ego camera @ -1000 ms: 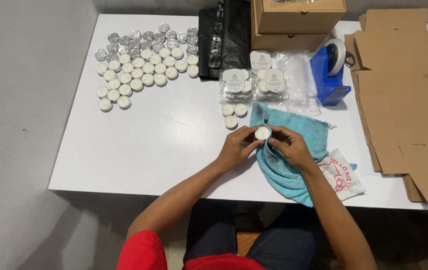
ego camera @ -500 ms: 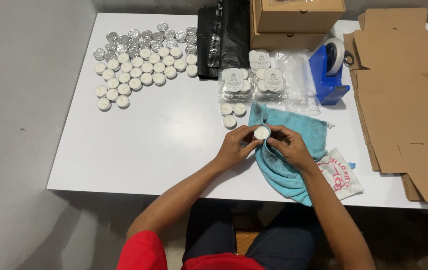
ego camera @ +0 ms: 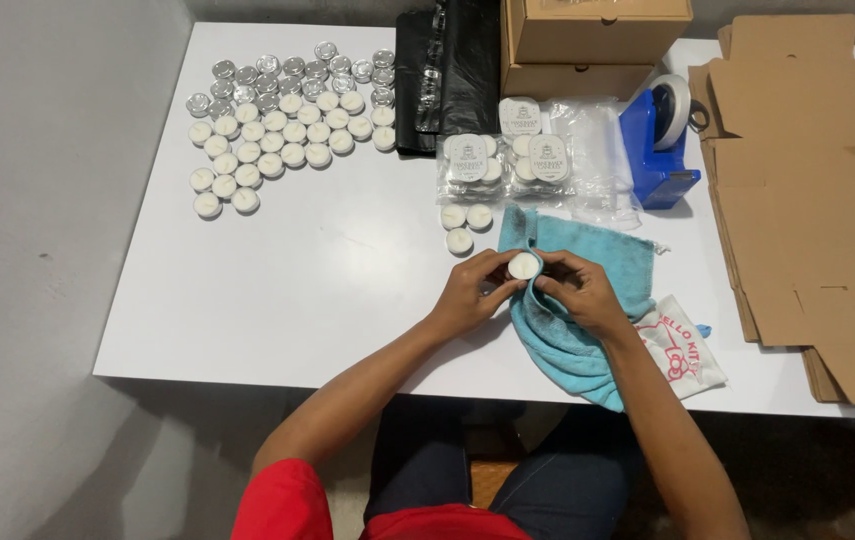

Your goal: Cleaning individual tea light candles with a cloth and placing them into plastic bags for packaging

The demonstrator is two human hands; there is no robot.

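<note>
Held item: small round white tealight candle (ego camera: 523, 265), above the near middle of the white table (ego camera: 327, 260), at the upper left edge of the cloth.
Left hand (ego camera: 469, 292): fingers closed on the tealight's left side, thumb and fingertips touching its rim.
Right hand (ego camera: 579, 291): fingers closed on the tealight's right side, pressing a fold of the light blue terry cloth (ego camera: 572, 340) against it (how far the cloth wraps beneath is hidden by the fingers).
Cloth: spread under the right hand, its near end hanging over the table's front edge.
Loose stock, near: three white tealights (ego camera: 464, 224) just beyond the left hand, apart from it.
Loose stock, far left: a block of many tealights (ego camera: 282, 130), white wax rows in front, silver cups behind.
Packed stock: clear plastic packs of tealights (ego camera: 507, 160) beyond the cloth, apparently labelled on top.
Tape: blue tape dispenser (ego camera: 657, 145) to the right of the packs.
Cartons: closed brown cardboard boxes (ego camera: 592, 45) at the far edge; flat brown cardboard blanks (ego camera: 817, 200) stacked on the right.
Other: black plastic bags (ego camera: 442, 75) beside the boxes; small white printed pouch (ego camera: 682, 350) just right of the cloth.
</note>
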